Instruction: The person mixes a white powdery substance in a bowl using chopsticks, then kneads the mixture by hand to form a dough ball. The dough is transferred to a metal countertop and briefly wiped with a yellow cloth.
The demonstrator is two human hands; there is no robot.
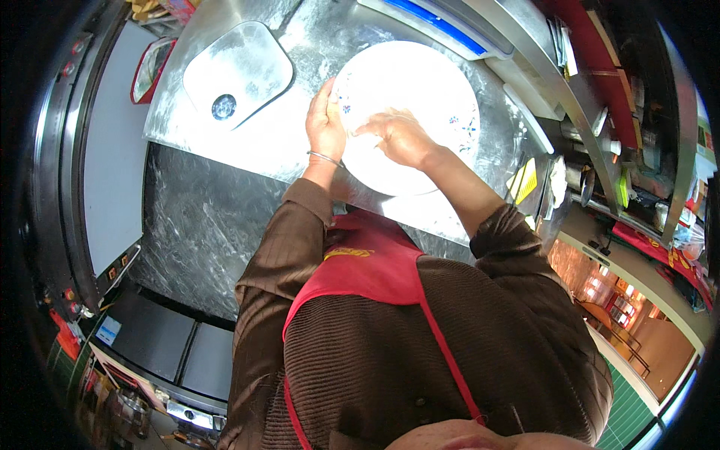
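A large white round basin (410,73) with small blue and red flower prints stands on a metal worktop (236,149) before me. My left hand (327,121), with a bangle at the wrist, rests against the basin's left rim, thumb side up. Inside the basin is my right hand (400,135), its fingers bent and pointing left towards the left hand. Strong glare washes out the basin's inside, so its contents and anything under the right fingers cannot be made out.
Left of the basin lies a flat rounded-square metal plate (242,67) with a dark round spot. A red-rimmed container (153,70) sits at the worktop's left end. A blue-striped white box (439,25) stands behind, and a yellow slotted piece (523,181) is at right. White powder marks the worktop.
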